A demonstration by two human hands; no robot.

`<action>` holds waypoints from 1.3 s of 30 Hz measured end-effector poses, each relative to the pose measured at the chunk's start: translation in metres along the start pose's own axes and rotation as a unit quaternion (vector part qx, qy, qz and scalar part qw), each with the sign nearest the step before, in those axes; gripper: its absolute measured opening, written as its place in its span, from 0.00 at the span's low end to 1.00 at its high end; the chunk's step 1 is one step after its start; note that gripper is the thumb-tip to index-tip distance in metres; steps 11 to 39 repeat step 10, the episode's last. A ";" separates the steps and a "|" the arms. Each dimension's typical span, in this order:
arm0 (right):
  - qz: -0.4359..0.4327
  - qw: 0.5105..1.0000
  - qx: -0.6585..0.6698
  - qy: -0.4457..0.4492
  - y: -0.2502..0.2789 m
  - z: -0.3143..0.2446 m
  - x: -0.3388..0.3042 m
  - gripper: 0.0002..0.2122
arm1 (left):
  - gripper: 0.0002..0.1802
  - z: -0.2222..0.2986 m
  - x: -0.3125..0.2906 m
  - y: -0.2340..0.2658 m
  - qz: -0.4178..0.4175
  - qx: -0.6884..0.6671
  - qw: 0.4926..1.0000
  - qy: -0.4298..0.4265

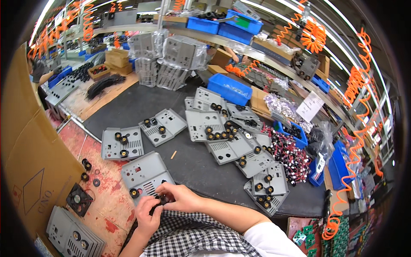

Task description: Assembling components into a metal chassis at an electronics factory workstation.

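Note:
My left hand [147,215] and my right hand [183,198] meet low in the middle, at the near edge of a grey metal panel [143,168]. Fingers of both hands close on a small black part [156,205]; its exact kind is mostly hidden by them. The panel has slots and cut-out holes, and lies tilted at the table's edge. On its left corner sits a black round fitting [134,193] with a brass-coloured centre. Just beyond, two similar grey panels, one left [132,143] and one right [169,126], carry loose black fittings.
More grey panels with black fittings lie in an overlapping group [231,147] on the black table mat [192,169]. Wired connectors [287,154] heap at right beside blue bins [340,165]. A cardboard box [30,150] stands left, above stacked panels [70,235] and a fan [79,199].

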State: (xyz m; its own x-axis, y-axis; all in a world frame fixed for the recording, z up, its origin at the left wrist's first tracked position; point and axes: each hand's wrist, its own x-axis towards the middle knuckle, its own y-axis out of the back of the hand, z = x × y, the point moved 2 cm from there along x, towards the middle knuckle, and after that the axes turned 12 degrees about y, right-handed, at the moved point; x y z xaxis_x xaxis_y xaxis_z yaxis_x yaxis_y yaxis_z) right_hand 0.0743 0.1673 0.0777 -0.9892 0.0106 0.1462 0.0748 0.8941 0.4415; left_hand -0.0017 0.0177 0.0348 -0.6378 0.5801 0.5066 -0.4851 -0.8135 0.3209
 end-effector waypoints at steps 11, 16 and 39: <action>0.256 0.942 -0.191 0.106 0.010 0.022 -0.031 0.12 | 0.07 -0.006 0.007 -0.057 -0.103 -0.606 0.679 0.401; 0.256 0.942 -0.191 0.106 0.010 0.022 -0.031 0.12 | 0.07 -0.006 0.007 -0.057 -0.103 -0.606 0.679 0.401; 0.256 0.942 -0.191 0.106 0.010 0.022 -0.031 0.12 | 0.07 -0.006 0.007 -0.057 -0.103 -0.606 0.679 0.401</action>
